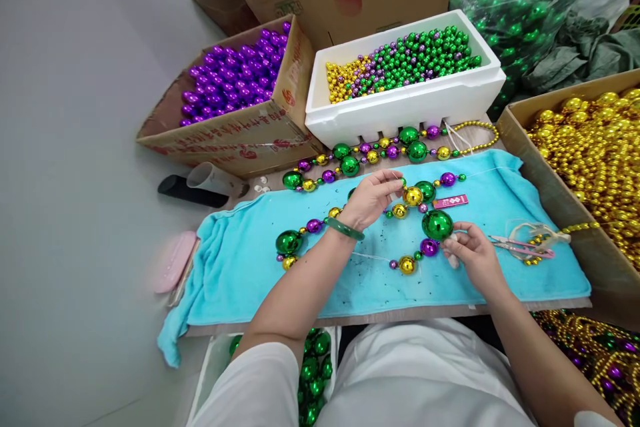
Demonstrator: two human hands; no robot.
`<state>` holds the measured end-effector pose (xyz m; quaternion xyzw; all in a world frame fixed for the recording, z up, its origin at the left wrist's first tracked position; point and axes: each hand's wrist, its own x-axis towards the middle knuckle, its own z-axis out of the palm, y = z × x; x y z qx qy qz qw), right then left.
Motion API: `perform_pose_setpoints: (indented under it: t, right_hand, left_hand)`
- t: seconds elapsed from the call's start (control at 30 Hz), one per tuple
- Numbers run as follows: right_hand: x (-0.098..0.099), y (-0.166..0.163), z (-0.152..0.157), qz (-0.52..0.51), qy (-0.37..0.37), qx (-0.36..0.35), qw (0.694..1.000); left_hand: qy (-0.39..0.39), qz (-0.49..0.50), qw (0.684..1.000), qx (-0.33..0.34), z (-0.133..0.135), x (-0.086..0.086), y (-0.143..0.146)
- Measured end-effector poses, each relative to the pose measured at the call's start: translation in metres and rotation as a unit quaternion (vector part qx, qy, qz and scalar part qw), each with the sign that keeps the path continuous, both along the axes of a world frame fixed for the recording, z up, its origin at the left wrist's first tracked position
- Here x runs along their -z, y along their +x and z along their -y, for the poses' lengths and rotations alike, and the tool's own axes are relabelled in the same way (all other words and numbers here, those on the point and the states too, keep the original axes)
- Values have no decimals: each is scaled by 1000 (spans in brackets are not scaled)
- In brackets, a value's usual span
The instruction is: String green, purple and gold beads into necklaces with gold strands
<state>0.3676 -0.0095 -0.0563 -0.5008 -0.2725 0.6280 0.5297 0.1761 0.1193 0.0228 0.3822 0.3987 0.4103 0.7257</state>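
A strand of shiny green, gold and purple beads lies in loops on a turquoise towel. My left hand, wearing a green bangle on its wrist, pinches the strand near a small green bead, beside a gold one. To the right, my right hand is closed at the edge of a large green bead, with whitish tips on its fingers. A purple bead hangs just below. White thread runs across the towel, and my left hand partly covers the strand behind it.
Scissors and a pink label lie on the towel. Behind are a finished-looking bead strand, a white foam box of small beads and a carton of purple beads. A carton of gold beads stands right.
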Motion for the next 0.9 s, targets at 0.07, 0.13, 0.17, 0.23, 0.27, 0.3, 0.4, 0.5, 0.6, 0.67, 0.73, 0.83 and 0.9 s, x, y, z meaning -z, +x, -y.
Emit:
perform_pose_setpoints:
  t: [0.07, 0.13, 0.17, 0.23, 0.27, 0.3, 0.4, 0.5, 0.6, 0.67, 0.73, 0.83, 0.9]
  right_hand:
    - [0, 2, 1, -12, 7, -12, 1000]
    - [-2, 8, 1, 10, 14, -41, 999]
    - [-5, 12, 0, 46, 21, -61, 997]
    - [-15, 21, -3, 161, 38, -85, 983]
    - [-23, 27, -6, 220, 49, -80, 971]
    - [-33, 31, -9, 264, 65, -67, 960]
    - [-71, 37, -19, 263, 133, -9, 955]
    - [-106, 29, -29, 222, 208, -7, 953]
    - [-124, 17, -38, 231, 244, -46, 941]
    - [-128, 10, -43, 234, 250, -55, 938]
    - [-128, 7, -46, 231, 253, -59, 938]
    - [-130, 7, -48, 229, 267, -72, 933]
    - [-133, 8, -48, 227, 274, -78, 931]
  left_hand:
    - [19, -10, 1000, -8, 1, -4, 5]
    - [73, -45, 996, -14, 3, -13, 11]
    - [109, -70, 992, -13, 4, -20, 14]
    - [179, -117, 977, 2, 7, -36, 21]
    - [207, -132, 969, 14, 9, -45, 25]
    - [229, -140, 963, 27, 12, -55, 29]
    - [271, -135, 952, 48, 22, -83, 41]
    - [311, -109, 943, 40, 28, -106, 51]
    - [365, -100, 925, 29, 30, -123, 56]
    - [393, -104, 913, 16, 30, -133, 57]
    - [411, -102, 906, -2, 29, -140, 56]
    - [417, -89, 904, -31, 27, -144, 52]
    - [401, -77, 912, -36, 26, -137, 50]
